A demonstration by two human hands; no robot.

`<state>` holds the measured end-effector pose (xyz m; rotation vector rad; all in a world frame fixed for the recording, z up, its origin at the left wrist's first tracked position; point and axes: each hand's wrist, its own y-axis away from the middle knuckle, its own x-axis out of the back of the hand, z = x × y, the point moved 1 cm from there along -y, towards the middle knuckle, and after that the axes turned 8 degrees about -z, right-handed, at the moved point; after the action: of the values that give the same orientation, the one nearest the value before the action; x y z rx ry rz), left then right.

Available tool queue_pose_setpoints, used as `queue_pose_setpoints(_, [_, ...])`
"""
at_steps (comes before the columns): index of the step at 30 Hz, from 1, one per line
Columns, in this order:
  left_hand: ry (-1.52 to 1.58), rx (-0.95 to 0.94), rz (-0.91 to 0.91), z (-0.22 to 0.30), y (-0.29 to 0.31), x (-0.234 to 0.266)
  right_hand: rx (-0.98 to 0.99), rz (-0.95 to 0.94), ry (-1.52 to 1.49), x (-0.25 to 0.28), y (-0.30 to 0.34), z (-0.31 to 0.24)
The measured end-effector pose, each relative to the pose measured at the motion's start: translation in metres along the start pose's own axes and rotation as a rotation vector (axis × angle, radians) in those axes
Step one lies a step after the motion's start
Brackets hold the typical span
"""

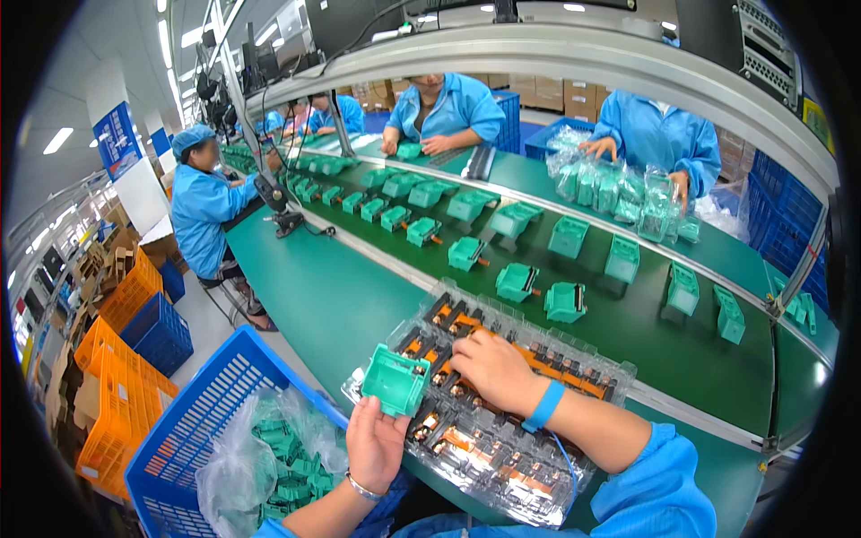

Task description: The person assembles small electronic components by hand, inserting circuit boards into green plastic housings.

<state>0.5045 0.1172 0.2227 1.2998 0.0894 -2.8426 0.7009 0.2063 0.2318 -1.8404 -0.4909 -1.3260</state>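
Note:
My left hand [377, 441] grips a green plastic housing [384, 380], its hollow side turned up, beside the left edge of a clear blister tray [502, 466]. Rows of small black parts with copper and orange pieces [466, 441] fill that tray. My right hand [495, 368], with a blue band [544, 405] and cord at the wrist, reaches over the tray's upper rows. Its fingers are curled down among the parts; what they pinch is hidden. To my left, a blue crate [211, 408] holds bagged green housings [291, 471].
Green housings [516, 281] lie in rows along the conveyor belt [619, 332] beyond the tray. A metal rail [538, 49] crosses overhead. Co-workers [453, 112] sit across the line, one handling bagged green parts [619, 188]. Orange crates [121, 403] stand at far left.

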Motion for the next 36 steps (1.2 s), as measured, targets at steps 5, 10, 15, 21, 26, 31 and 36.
queue_pose_setpoints(5, [-0.018, 0.038, -0.021, -0.004, -0.002, 0.011, 0.026, 0.043, -0.051, 0.002, -0.002, 0.006])
queue_pose_setpoints(10, [-0.011, 0.028, -0.029, -0.005, -0.001, 0.008, 0.032, 0.035, -0.111, 0.014, -0.002, 0.007])
queue_pose_setpoints(15, [-0.015, 0.016, -0.021, -0.004, 0.003, 0.005, -0.013, 0.283, -0.265, 0.027, 0.004, 0.01])
queue_pose_setpoints(21, [0.008, 0.005, 0.023, -0.006, 0.005, 0.001, -0.521, 0.185, -1.134, 0.024, 0.018, 0.017])
queue_pose_setpoints(26, [-0.069, -0.002, 0.046, -0.005, 0.007, -0.002, -0.065, 0.232, -0.881, 0.041, 0.014, -0.005])
queue_pose_setpoints(31, [-0.177, -0.016, 0.075, -0.016, -0.01, -0.027, -0.157, 0.08, -1.582, 0.032, 0.015, -0.017])
queue_pose_setpoints(36, [-0.221, -0.163, 0.123, -0.051, -0.034, -0.042, -0.037, 0.094, -1.464, 0.029, 0.018, -0.028])
